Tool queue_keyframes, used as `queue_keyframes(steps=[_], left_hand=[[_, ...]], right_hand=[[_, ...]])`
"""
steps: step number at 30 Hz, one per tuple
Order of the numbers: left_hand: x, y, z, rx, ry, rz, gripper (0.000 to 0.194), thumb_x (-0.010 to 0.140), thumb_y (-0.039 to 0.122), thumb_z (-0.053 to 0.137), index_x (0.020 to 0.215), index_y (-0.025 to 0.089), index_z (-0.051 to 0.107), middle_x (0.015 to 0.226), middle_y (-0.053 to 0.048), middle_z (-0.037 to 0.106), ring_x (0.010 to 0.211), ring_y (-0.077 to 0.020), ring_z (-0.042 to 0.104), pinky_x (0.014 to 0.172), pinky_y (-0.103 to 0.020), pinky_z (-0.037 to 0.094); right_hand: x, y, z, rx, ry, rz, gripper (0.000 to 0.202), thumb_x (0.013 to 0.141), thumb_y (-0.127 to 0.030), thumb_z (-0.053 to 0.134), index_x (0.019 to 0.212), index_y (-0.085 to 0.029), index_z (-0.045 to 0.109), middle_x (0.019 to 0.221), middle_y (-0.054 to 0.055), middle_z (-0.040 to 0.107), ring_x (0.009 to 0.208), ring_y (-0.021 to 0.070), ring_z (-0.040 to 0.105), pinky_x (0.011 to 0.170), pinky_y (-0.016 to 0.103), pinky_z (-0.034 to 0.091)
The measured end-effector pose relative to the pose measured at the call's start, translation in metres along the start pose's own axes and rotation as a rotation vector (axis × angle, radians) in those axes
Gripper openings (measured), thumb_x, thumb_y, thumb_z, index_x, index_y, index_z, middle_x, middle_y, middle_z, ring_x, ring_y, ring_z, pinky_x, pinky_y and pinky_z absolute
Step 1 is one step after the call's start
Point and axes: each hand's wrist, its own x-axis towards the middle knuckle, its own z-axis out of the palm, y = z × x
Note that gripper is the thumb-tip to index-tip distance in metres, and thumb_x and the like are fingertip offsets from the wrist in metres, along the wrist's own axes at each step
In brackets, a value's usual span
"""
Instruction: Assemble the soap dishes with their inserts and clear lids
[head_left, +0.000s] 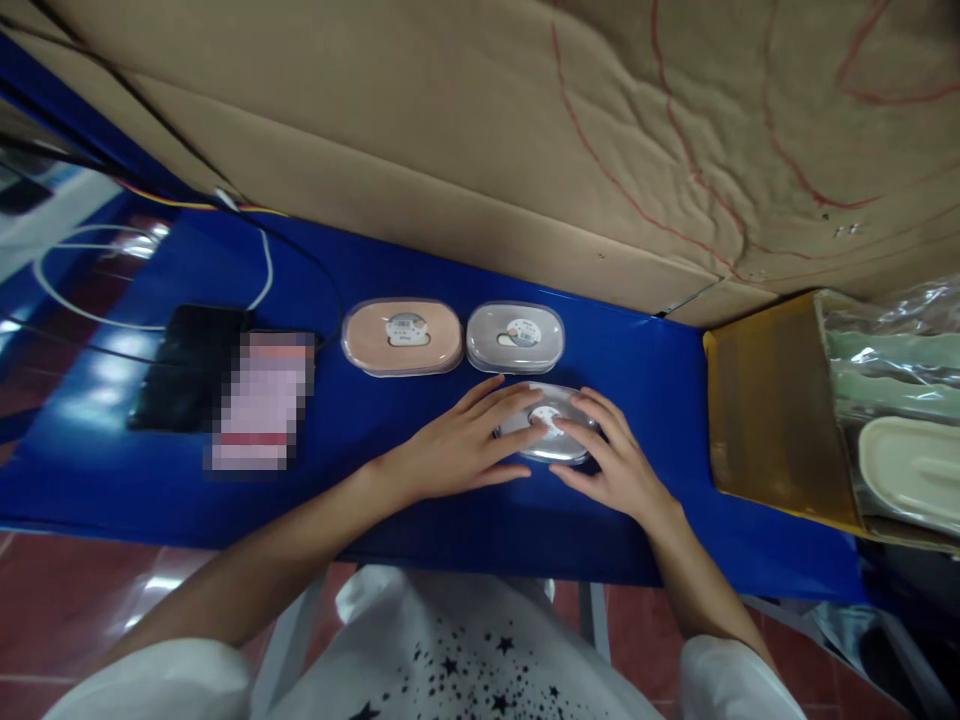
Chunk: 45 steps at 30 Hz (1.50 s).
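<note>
A rounded oblong container (pixel 545 420) with a clear lid and a round white label lies on the blue table, close to me. My left hand (pixel 480 440) reaches over its left side, fingers stretched and apart on the lid. Over the right side comes my right hand (pixel 611 455), its fingers also spread on the lid and its thumb near the front edge. Behind it sit a grey lidded container (pixel 515 338) with a label and, to the left, a peach one (pixel 403 337). The hands partly cover the near container.
A cardboard box (pixel 780 400) on the right holds green plastic-wrapped pieces and a cream container (pixel 911 470). On the left lie a phone with a blurred screen (pixel 259 400), a black device (pixel 187 370) and cables. Brown cardboard (pixel 450 130) walls the table's back.
</note>
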Motion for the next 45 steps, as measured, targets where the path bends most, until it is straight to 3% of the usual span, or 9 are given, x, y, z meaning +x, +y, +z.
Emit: queue_keyframes(steps=[7,20,27,31,37,45], left_hand=[[-0.001,0.0,0.003,-0.026,0.045,-0.016,0.044,0.106,0.027,0.068,0.148,0.02,0.057,0.158,-0.019,0.055,0.151,-0.0356,0.053,0.12,-0.058,0.055],[0.0,0.0,0.002,-0.043,0.047,-0.026,0.042,0.107,0.021,0.065,0.148,0.019,0.057,0.155,-0.02,0.058,0.149,-0.0352,0.055,0.119,-0.057,0.056],[-0.001,0.002,0.004,-0.025,0.029,-0.034,0.041,0.107,0.022,0.065,0.147,0.023,0.058,0.154,-0.016,0.059,0.149,-0.0335,0.055,0.119,-0.058,0.056],[-0.001,0.002,0.002,0.032,0.032,-0.016,0.035,0.108,0.024,0.064,0.143,0.021,0.059,0.153,-0.017,0.06,0.147,-0.0335,0.057,0.118,-0.056,0.057],[-0.002,0.003,0.005,0.037,-0.02,0.009,0.045,0.103,0.02,0.069,0.147,0.019,0.058,0.154,-0.018,0.06,0.151,-0.0338,0.053,0.128,-0.059,0.045],[-0.001,0.002,0.01,0.063,-0.003,0.028,0.043,0.103,0.018,0.068,0.144,0.016,0.058,0.149,-0.019,0.063,0.146,-0.0337,0.058,0.123,-0.055,0.051]], right_hand=[[0.001,0.002,-0.001,-0.048,-0.011,0.035,0.078,0.1,-0.037,0.077,0.168,-0.038,0.039,0.167,0.011,0.049,0.16,0.038,0.041,0.124,0.067,0.045],[-0.002,0.009,-0.003,-0.067,-0.093,0.088,0.075,0.108,-0.046,0.062,0.174,-0.038,0.025,0.173,0.014,0.044,0.164,0.0388,0.035,0.124,0.067,0.044],[-0.004,0.008,-0.002,-0.014,-0.074,0.099,0.08,0.103,-0.04,0.073,0.172,-0.041,0.031,0.175,0.01,0.041,0.164,0.0389,0.036,0.127,0.069,0.043],[-0.003,0.005,-0.002,-0.006,-0.061,0.075,0.083,0.101,-0.037,0.075,0.171,-0.042,0.031,0.174,0.009,0.041,0.163,0.0387,0.036,0.126,0.069,0.045],[-0.002,0.003,-0.006,-0.04,-0.042,0.017,0.08,0.101,-0.036,0.076,0.17,-0.037,0.036,0.168,0.013,0.048,0.159,0.0385,0.044,0.121,0.066,0.052],[-0.004,0.002,-0.009,-0.074,-0.02,0.004,0.082,0.1,-0.036,0.077,0.171,-0.034,0.035,0.162,0.015,0.054,0.156,0.0369,0.049,0.118,0.06,0.058]])
